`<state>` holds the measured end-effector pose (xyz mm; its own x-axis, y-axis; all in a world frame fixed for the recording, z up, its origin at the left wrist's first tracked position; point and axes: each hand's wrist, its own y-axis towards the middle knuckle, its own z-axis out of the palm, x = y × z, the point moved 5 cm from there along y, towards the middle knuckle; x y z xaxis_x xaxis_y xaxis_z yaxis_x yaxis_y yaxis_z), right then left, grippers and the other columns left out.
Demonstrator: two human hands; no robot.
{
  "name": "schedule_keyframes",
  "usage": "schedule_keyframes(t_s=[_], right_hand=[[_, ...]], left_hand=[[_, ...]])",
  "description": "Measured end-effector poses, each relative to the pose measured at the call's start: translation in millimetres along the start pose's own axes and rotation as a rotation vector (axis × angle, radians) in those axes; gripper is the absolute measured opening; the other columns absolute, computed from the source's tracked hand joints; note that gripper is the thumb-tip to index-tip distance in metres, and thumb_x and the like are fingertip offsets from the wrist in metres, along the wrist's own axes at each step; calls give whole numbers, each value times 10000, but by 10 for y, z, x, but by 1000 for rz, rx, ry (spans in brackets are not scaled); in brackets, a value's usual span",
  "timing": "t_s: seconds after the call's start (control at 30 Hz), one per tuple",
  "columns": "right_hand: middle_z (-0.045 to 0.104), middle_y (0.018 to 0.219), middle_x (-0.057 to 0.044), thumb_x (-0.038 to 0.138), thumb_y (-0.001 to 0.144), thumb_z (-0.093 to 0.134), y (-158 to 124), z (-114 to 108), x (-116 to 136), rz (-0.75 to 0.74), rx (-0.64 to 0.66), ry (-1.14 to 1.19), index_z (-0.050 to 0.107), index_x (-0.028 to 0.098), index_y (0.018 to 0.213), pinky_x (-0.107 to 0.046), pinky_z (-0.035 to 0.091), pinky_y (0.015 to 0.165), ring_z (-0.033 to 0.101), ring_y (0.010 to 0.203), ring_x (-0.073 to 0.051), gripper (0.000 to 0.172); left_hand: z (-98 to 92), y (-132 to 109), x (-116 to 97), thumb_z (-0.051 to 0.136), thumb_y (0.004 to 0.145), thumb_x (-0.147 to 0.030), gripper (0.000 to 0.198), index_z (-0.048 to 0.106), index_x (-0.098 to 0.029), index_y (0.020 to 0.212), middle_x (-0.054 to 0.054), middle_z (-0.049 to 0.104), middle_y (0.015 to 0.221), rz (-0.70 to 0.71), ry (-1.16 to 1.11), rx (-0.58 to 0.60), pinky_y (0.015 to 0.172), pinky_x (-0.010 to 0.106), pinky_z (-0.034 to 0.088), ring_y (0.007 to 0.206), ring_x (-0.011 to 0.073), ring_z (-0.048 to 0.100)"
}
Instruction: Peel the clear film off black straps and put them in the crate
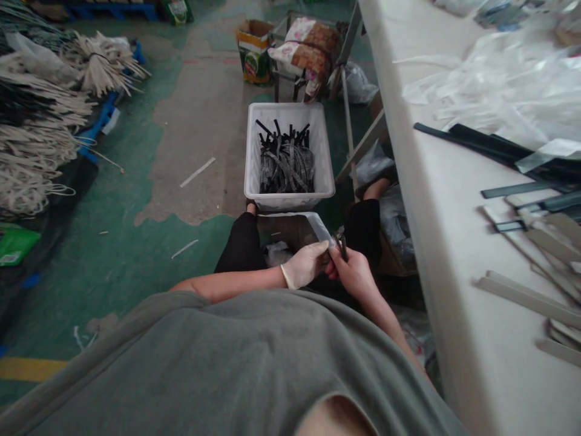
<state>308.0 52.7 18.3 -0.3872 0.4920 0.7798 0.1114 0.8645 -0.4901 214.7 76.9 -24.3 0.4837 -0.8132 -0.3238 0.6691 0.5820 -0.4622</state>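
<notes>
My left hand (306, 266), in a pale glove, is closed at the near end of a white band (321, 229). From there the band runs away from me and bends left between my knees. My bare right hand (354, 272) meets the left one, fingers pinched near the same end. A small dark looped tool (341, 245), perhaps scissors, sticks up from the right hand; its working end is hidden. Just past my knees, a white plastic crate (330, 151) stands on the floor, holding a heap of black and grey strips (288, 160).
To my right runs a long white table (454, 242) with dark and beige strips (526, 297) and clear plastic (499, 79). A stool with a patterned cushion (308, 48) and a carton (255, 51) stand beyond the crate. Bundled cords (40, 133) lie on the left.
</notes>
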Motion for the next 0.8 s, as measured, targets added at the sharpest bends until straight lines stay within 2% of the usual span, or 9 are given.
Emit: schedule_keyframes(t_s=[0.07,0.1,0.2,0.27,0.37,0.5,0.6,0.7,0.8], right_hand=[[623,565,-17,455,906,470,65,18,-3,24,1,62,561,180,746,-224,446,444,575,445,-134,331],[630,576,-19,447,911,469,94,42,-9,31,20,82,562,178,755,-223,449,449,581,453,-134,325],[647,609,-25,428,928,456,133,120,-45,26,92,63,587,167,810,-221,457,473,601,485,-136,314],[675,663,-37,417,935,451,114,142,-84,17,125,20,601,164,843,-222,467,499,623,524,-139,308],[712,742,-45,413,938,453,68,122,-123,-8,128,-91,615,175,840,-220,471,538,658,594,-144,304],[696,660,-22,394,941,448,123,111,-86,-1,75,-242,605,194,779,-218,447,533,649,557,-138,300],[697,665,-27,403,947,432,241,159,-5,-35,59,-206,586,196,765,-225,447,543,649,557,-140,316],[705,688,-28,422,953,415,282,208,7,-72,103,-195,579,195,734,-229,442,554,649,570,-139,355],[692,641,-14,379,940,442,246,243,-39,-62,129,-273,572,198,695,-228,425,552,634,546,-133,331]], left_hand=[[-18,48,1,500,936,-311,270,678,-126,851,18,591,572,-6,11,1,488,249,437,445,131,520],[-52,67,-33,508,935,-311,257,679,-129,876,30,623,622,-12,0,-49,510,246,451,484,133,551],[-204,79,-255,527,938,-285,205,677,-144,936,65,702,843,45,-58,-301,666,236,502,696,134,647],[-275,71,-410,544,933,-265,178,679,-149,936,67,708,892,99,-67,-398,759,255,508,752,135,656],[-342,73,-520,576,917,-253,148,683,-152,924,67,708,899,131,-59,-447,812,276,503,766,137,659],[-392,92,-449,604,902,-256,129,685,-159,922,71,713,927,148,-58,-462,819,270,503,816,142,667],[-425,121,-400,610,897,-242,118,690,-156,916,57,713,908,135,-37,-443,727,232,496,737,117,652],[-526,123,-475,555,932,-244,161,685,-151,920,36,698,833,143,-73,-488,601,192,455,659,89,627],[-597,92,-538,525,950,-254,186,676,-146,937,23,680,798,141,-123,-509,553,181,430,625,75,613]])
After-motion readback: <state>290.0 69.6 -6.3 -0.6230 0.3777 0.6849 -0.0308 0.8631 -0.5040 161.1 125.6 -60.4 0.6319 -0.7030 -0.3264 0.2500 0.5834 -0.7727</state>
